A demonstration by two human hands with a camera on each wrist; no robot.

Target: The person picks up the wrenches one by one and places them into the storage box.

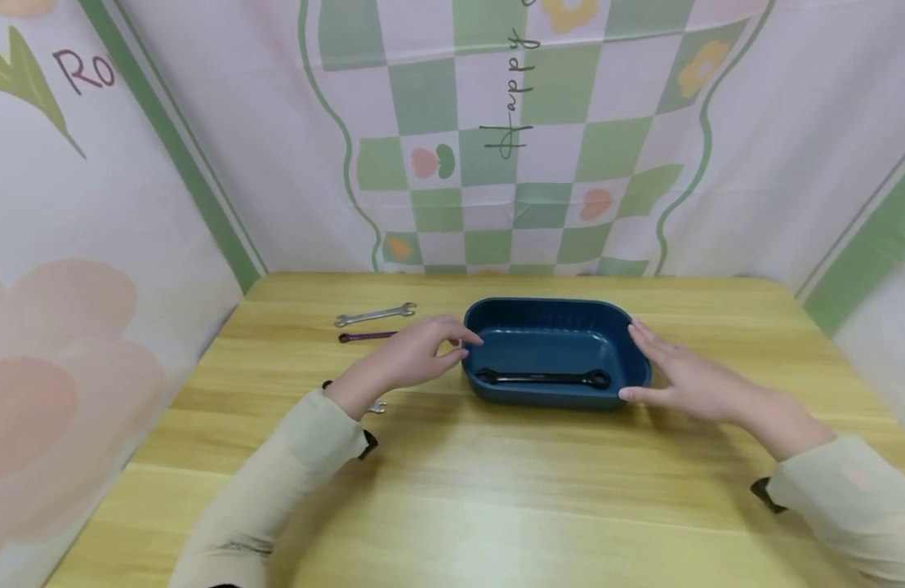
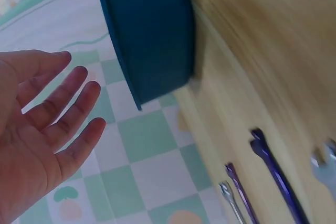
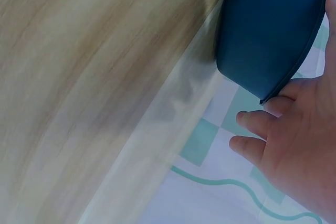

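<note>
A dark blue oval-cornered basin [image 1: 548,400] stands on the table with a black combination wrench [image 1: 542,378] lying inside along its near wall. My left hand [image 1: 432,349] hovers at the basin's left end, fingers loosely bent and overlapping the rim in the head view. In the left wrist view that hand [image 2: 50,129] has nothing in it and a gap separates its fingers from the basin [image 2: 147,35]. At the other end my right hand [image 1: 691,380] rests against the rim, its fingers spread along the outside; the right wrist view shows fingertips [image 3: 281,104] right at the rim.
Left of the basin lie a silver open-end wrench [image 1: 375,314] and a thin purple wrench [image 1: 366,336]. A thicker purple wrench [image 2: 278,174] shows in the left wrist view. Another silver wrench [image 1: 379,406] is mostly hidden under my left forearm. Patterned cloth [image 1: 489,163] hangs behind the table.
</note>
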